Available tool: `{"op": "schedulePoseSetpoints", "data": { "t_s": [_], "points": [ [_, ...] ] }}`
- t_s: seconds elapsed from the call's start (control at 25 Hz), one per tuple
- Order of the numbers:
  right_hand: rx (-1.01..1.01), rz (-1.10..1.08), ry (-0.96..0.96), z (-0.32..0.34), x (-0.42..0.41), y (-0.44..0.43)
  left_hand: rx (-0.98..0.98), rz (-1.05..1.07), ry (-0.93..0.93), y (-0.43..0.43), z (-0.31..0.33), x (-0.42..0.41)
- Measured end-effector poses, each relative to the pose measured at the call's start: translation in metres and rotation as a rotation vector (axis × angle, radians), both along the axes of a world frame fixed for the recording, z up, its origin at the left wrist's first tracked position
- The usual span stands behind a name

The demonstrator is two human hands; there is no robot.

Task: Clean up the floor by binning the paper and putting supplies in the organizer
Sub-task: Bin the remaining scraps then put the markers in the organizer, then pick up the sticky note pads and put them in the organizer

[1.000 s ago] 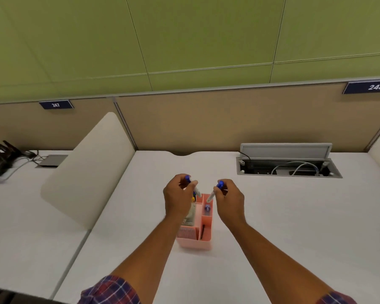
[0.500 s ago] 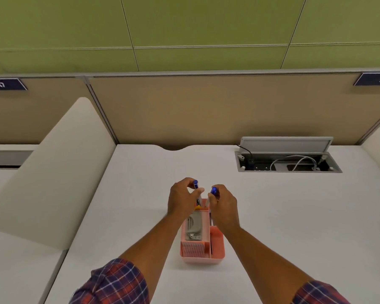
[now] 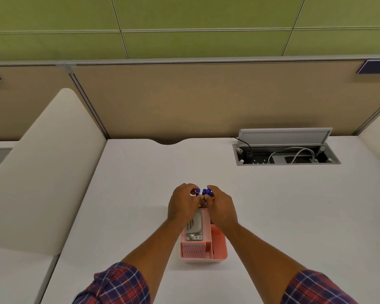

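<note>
A pink desk organizer stands on the white desk near its front edge. Inside it lie a grey stapler and a pink ribbed pad. Blue-capped pens stick up from its far compartment. My left hand pinches one blue-capped pen at the organizer's far end. My right hand holds another blue-capped pen beside it. The two hands nearly touch above the far compartment. The pen bodies are hidden behind my fingers. No paper and no bin are in view.
An open cable hatch with sockets and white cords sits in the desk at the back right. A beige partition backs the desk. A rounded white divider stands on the left.
Both hands have drawn together and lowered over the organizer's far compartment, so the blue pen caps now sit side by side. The view has tilted down and shifted right.
</note>
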State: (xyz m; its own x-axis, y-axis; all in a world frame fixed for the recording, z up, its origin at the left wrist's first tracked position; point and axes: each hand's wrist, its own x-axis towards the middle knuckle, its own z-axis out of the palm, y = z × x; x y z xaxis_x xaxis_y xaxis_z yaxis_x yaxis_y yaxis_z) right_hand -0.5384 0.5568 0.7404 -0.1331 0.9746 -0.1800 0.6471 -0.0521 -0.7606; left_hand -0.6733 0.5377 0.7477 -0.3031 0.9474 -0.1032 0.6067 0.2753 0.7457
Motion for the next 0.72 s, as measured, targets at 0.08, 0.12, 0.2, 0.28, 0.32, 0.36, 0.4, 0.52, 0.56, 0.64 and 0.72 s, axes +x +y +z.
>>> {"op": "schedulePoseSetpoints", "data": {
  "t_s": [0.08, 0.12, 0.2, 0.28, 0.32, 0.36, 0.4, 0.52, 0.56, 0.64, 0.72],
  "points": [
    [-0.019, 0.003, -0.027, -0.003, 0.001, -0.002, 0.001, 0.003, 0.012, -0.002, -0.003, -0.001],
    [-0.031, 0.003, -0.031, -0.003, 0.002, -0.003, -0.002, 0.001, 0.019, -0.003, -0.004, -0.002],
    [-0.045, 0.003, -0.028, -0.001, 0.005, -0.007, -0.005, -0.01, 0.032, -0.006, -0.005, -0.003],
    [-0.039, -0.005, -0.054, 0.003, 0.01, -0.012, 0.001, -0.02, 0.04, -0.011, -0.006, -0.004],
    [-0.031, -0.003, -0.079, 0.005, 0.014, -0.016, 0.005, -0.023, 0.048, -0.013, -0.005, -0.003],
    [-0.015, 0.001, -0.107, 0.008, 0.018, -0.021, 0.014, -0.025, 0.064, -0.016, -0.003, -0.003],
    [0.004, 0.006, -0.142, 0.01, 0.022, -0.026, 0.028, -0.025, 0.089, -0.02, -0.001, -0.001],
    [0.043, 0.025, -0.289, 0.016, 0.039, -0.042, 0.099, -0.02, 0.213, -0.037, 0.009, 0.008],
    [0.048, 0.035, -0.346, 0.021, 0.046, -0.049, 0.123, -0.022, 0.249, -0.046, 0.013, 0.013],
    [0.081, 0.052, -0.431, 0.026, 0.062, -0.064, 0.154, -0.037, 0.314, -0.064, 0.016, 0.024],
    [0.121, 0.063, -0.481, 0.031, 0.078, -0.076, 0.156, -0.065, 0.372, -0.082, 0.016, 0.036]
  ]
}}
